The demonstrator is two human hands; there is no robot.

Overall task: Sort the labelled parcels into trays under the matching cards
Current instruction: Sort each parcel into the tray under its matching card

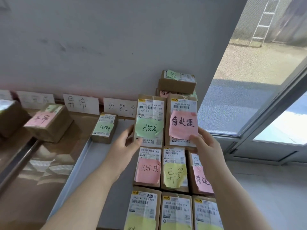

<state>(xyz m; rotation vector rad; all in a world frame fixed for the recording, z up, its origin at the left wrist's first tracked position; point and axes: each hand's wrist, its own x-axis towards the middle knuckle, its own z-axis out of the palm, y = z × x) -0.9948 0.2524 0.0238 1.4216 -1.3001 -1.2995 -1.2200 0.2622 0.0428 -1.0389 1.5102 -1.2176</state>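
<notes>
Left hand (127, 143): grips the left edge of the green-note parcel (150, 120), thumb on its face.
Right hand (205, 143): grips the lower right corner of the pink-note parcel (181, 120), thumb on its label.
Held parcels: side by side and touching, raised above the unsorted parcels (174, 171), which lie in rows.
Grey tray (99, 156): under the 处理中 card (121, 107), holding one small parcel (103, 128) with a green note.
Brown tray (83, 127): under the 异常 card (81, 103), holding a parcel (48, 123) with a pink note.
Wall corner: a stack of parcels (177, 82).
</notes>
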